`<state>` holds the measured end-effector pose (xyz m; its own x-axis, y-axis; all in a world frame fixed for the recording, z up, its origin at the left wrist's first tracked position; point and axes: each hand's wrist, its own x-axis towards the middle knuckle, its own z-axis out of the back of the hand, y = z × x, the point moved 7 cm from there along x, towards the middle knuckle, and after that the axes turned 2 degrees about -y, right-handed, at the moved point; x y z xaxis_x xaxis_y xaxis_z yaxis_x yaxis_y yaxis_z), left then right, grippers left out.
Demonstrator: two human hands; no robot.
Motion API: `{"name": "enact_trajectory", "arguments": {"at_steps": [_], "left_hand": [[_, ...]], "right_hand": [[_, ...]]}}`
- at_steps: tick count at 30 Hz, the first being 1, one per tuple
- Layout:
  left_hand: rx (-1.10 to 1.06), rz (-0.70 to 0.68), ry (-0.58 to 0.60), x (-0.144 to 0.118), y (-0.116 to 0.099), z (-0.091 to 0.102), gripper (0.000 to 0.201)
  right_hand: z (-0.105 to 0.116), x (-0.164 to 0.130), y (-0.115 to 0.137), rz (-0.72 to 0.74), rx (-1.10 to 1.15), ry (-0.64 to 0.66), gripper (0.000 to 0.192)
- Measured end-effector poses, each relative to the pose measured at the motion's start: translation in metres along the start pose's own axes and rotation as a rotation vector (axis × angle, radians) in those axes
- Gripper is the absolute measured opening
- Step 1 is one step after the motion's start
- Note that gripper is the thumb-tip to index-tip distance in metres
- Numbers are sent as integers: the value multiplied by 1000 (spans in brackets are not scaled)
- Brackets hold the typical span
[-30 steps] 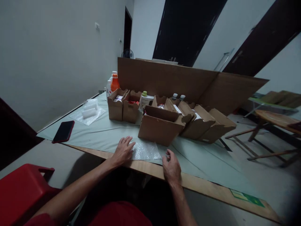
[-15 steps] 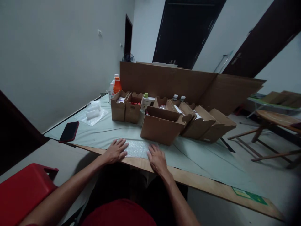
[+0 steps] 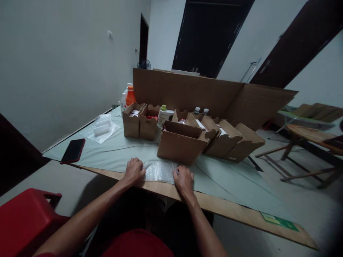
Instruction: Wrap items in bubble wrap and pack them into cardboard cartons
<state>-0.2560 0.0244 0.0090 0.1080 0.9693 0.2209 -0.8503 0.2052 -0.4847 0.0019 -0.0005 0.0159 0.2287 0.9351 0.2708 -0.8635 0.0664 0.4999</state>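
Note:
A sheet of bubble wrap (image 3: 158, 171) lies at the front edge of the cloth-covered table (image 3: 115, 153), its middle bulging up slightly. My left hand (image 3: 134, 170) has its fingers curled on the sheet's left end. At the right end my right hand (image 3: 184, 177) grips it the same way, fingers bent. Just behind the sheet stands an open cardboard box (image 3: 180, 144). More bubble wrap (image 3: 102, 129), partly rolled up, rests at the table's left side.
Several cardboard boxes (image 3: 131, 126) holding goods stand in a row, with an orange bottle (image 3: 130, 97) behind. A tall cardboard panel (image 3: 184, 89) backs them. A phone (image 3: 73, 151) lies at left, near a red stool (image 3: 29, 217). A wooden chair (image 3: 302, 137) stands at right.
Both hands have gone from lying flat with fingers spread to curled fingers gripping the ends of the bubble wrap. The sheet now bulges. The view has shifted slightly.

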Motion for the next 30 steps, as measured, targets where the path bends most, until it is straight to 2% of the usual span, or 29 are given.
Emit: {"name": "enact_trajectory", "arguments": {"at_steps": [2,4,7,10,15,18,22,26,28,30], "left_hand": [[-96,34,14,-2,3,0,8],[-208,64,31,-1,10,2,15],[-376,96,54,7,20,5,41],[-505,123,108,16,24,-1,59],[-619,144,177,23,21,-10,61],[-654,145,173,28,21,-9,65],[-670,164,187,42,23,-16,68],[-689,183,226,50,23,-26,56],[-722,169,248,51,19,-23,50],[-766,146,261,52,11,-12,49]], "right_hand": [[1,-8,-4,-22,122,-1,16],[4,-14,-10,-46,264,5,27],[4,-16,-20,-96,474,24,53],[-6,-7,-24,-160,638,67,60],[-15,4,-20,-182,764,115,51],[-6,-4,-20,-185,754,111,59],[-2,-20,-26,-225,692,178,66],[-7,-25,-36,-291,704,191,70],[-11,-20,-39,-302,711,222,71],[-7,-11,-37,-299,736,218,72]]}}
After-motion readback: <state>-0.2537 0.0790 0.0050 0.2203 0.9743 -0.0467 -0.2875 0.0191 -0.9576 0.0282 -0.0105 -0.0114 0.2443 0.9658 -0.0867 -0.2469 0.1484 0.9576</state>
